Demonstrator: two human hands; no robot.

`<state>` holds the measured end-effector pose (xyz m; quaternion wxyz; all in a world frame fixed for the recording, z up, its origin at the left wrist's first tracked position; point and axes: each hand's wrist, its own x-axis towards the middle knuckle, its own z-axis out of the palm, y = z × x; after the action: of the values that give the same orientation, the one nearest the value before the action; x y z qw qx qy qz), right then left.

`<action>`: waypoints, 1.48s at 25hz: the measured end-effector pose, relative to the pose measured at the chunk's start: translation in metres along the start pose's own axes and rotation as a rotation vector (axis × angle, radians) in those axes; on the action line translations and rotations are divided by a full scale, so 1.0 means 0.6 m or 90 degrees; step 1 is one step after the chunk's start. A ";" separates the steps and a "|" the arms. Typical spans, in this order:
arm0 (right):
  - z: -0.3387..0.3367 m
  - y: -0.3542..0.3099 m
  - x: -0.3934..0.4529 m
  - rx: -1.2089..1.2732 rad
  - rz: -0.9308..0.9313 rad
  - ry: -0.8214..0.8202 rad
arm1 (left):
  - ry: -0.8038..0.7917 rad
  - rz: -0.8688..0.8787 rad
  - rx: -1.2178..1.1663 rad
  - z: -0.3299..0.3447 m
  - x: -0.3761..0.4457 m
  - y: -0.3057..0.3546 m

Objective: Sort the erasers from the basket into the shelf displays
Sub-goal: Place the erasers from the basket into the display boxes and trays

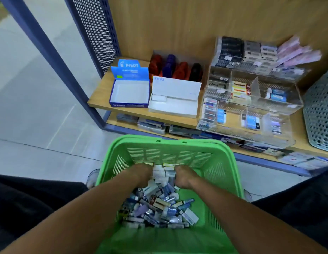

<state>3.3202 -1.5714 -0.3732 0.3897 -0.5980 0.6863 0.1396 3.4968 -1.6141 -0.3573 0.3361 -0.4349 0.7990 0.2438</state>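
Green slotted plastic basket (223, 173) at 6 o'clock, heaped with small boxed erasers (159, 208) | left hand (141, 174) and right hand (184, 177) buried in heap, fingers hidden, grip unclear | wooden shelf (102, 92) at 12, clear acrylic tiered display (251, 99) at 1 | grey tiled floor (40, 107) at 10.

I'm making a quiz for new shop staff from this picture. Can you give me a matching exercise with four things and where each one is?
Things:
1. green basket
2. blue Pilot box
3. clear display case
4. both hands (left hand, right hand)

Places:
A. shelf, right part
B. among the erasers
C. shelf, left end
D. in front of the shelf

Pairs: 1-D, 2-C, 3-A, 4-B
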 end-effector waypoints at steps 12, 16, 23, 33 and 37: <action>0.096 0.010 0.058 0.408 0.324 0.177 | 0.193 -0.377 -0.748 0.113 0.076 0.003; 0.075 0.001 0.047 0.736 0.321 0.199 | 0.263 -0.367 -1.059 0.091 0.070 0.009; 0.063 0.019 0.041 0.844 0.289 0.128 | 0.300 -0.346 -1.049 0.139 0.103 -0.002; 0.082 0.001 0.061 0.947 0.305 0.186 | 0.255 -0.387 -1.259 0.081 0.066 0.028; 0.082 0.007 0.056 1.026 0.361 0.244 | 0.314 -0.369 -1.275 0.091 0.069 0.026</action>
<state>3.3352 -1.5620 -0.4305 0.5221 0.0397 0.7525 -0.3994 3.4849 -1.5908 -0.4224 -0.2996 -0.7230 0.1471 0.6048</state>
